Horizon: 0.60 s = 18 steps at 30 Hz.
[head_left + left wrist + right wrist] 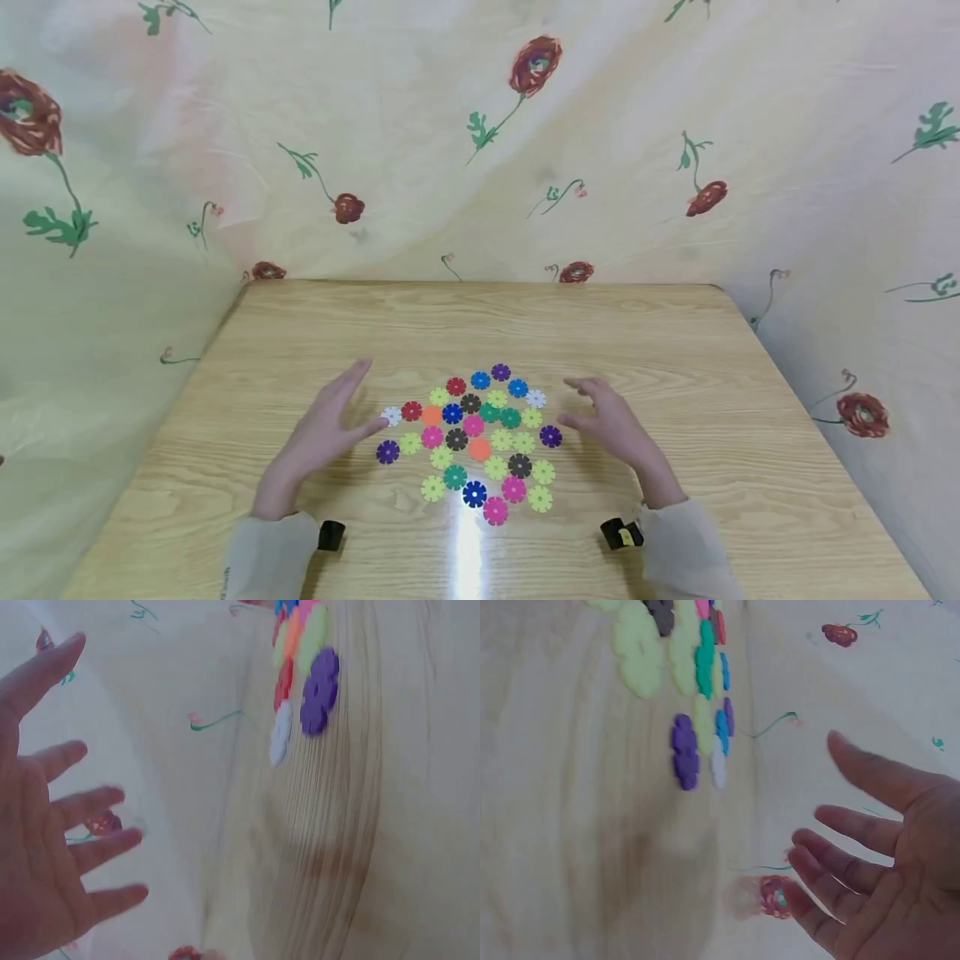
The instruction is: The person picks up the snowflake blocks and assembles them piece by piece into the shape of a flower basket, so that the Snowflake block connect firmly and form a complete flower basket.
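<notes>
Many small notched plastic discs lie spread flat in a loose cluster at the middle of the table. Among them are a purple disc (387,452) at the left edge, another purple disc (551,436) at the right edge and an orange disc (479,449) near the centre. My left hand (326,429) hovers left of the cluster, fingers apart, its thumb near a white disc (392,417). On the other side my right hand (611,423) hovers with fingers relaxed. Both palms (37,855) look bare in the wrist views, and neither hand holds anything.
The wood-grain table (360,321) reaches back to a flowered cloth (420,167) that hangs behind and on both sides. A black strap piece (331,535) is by the left cuff, and a similar one (622,533) by the right. Light glares on the table front.
</notes>
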Tool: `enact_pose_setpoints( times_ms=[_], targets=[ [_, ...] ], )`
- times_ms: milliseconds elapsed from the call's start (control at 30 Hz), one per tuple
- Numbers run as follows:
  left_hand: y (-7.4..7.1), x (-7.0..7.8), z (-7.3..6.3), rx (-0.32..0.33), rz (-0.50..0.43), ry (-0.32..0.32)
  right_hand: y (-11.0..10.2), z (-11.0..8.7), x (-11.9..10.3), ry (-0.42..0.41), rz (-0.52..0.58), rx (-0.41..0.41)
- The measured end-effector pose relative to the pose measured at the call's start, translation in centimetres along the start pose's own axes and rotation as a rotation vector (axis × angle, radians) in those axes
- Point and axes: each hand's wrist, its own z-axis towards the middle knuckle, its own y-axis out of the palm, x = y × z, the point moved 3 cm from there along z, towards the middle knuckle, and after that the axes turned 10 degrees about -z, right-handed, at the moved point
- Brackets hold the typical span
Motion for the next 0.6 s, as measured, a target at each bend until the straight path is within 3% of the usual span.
enact_pose_setpoints(
  times_ms=[100,200,400,600],
  targets=[
    [0.9,0.1,0.3,-0.052,-0.186,0.036,1.2,0.1,0.3,0.012,0.007,-0.042],
    [1.8,0.5,0.8,-0.089,-0.289,0.071,2.2,0.2,0.6,0.033,0.019,-0.083],
    [4.0,1.6,1.8,-0.156,-0.402,0.119,3.6,0.2,0.7,0.058,0.022,-0.132],
    [6.4,3.1,3.0,-0.264,-0.458,0.097,4.0,0.3,0.4,0.089,-0.019,-0.118]
  ],
)
